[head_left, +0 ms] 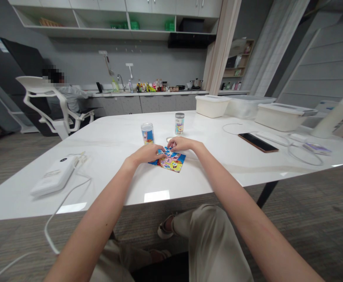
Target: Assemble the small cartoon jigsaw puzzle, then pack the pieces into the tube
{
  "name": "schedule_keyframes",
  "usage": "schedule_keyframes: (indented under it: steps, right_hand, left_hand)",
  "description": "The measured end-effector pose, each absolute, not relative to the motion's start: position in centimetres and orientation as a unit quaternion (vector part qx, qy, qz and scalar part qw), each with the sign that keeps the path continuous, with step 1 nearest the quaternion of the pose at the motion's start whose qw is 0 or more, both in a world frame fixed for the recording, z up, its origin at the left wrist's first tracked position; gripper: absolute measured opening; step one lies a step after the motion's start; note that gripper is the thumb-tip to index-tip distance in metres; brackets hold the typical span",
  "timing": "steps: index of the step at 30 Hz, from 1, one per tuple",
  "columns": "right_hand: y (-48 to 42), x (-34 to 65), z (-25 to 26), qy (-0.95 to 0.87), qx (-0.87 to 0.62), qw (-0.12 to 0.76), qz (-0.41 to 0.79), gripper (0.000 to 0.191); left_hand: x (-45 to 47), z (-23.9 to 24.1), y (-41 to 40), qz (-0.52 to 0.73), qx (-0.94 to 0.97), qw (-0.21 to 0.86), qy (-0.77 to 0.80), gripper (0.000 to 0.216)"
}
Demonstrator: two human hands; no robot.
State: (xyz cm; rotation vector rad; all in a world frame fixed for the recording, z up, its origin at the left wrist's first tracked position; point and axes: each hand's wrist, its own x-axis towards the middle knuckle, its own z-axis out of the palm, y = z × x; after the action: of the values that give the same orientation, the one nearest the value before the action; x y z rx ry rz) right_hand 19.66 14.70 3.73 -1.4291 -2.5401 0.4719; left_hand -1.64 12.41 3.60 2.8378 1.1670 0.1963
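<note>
A partly joined jigsaw puzzle [175, 163] with bright cartoon figures lies flat on the white table [106, 156]. My left hand [148, 153] rests on its left side, thumb and fingers apart. Over the far edge is my right hand [182, 143], its fingers bent and pinched together at what looks like a small puzzle piece; the fingertips partly hide it. Behind my left hand stands a clear can with a blue cartoon print [147, 134]. Farther back is a second cartoon can with a grey lid [179, 123]. A small round lid [169, 139] lies beside my right fingertips.
To the left lies a white power bank [54, 175] with cables. On the right are a dark phone [257, 142], white cords and a small purple packet [317, 149]. Lidded bins [284, 117] line the far right edge. A person [71, 98] sits beyond the table.
</note>
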Motion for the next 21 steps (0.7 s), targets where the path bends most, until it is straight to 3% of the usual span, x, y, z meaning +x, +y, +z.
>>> schedule_keyframes:
  steps: [7, 21]
  right_hand:
    - [14.7, 19.6, 3.9, -0.86, -0.478, 0.091, 0.153, 0.031]
    - [14.7, 19.6, 3.8, -0.862, -0.475, 0.089, 0.154, 0.029]
  left_hand:
    - [-1.3, 3.7, 12.3, 0.085, 0.925, 0.079, 0.361, 0.029]
    - [-2.2, 4.8, 12.2, 0.107, 0.888, 0.211, 0.394, 0.034]
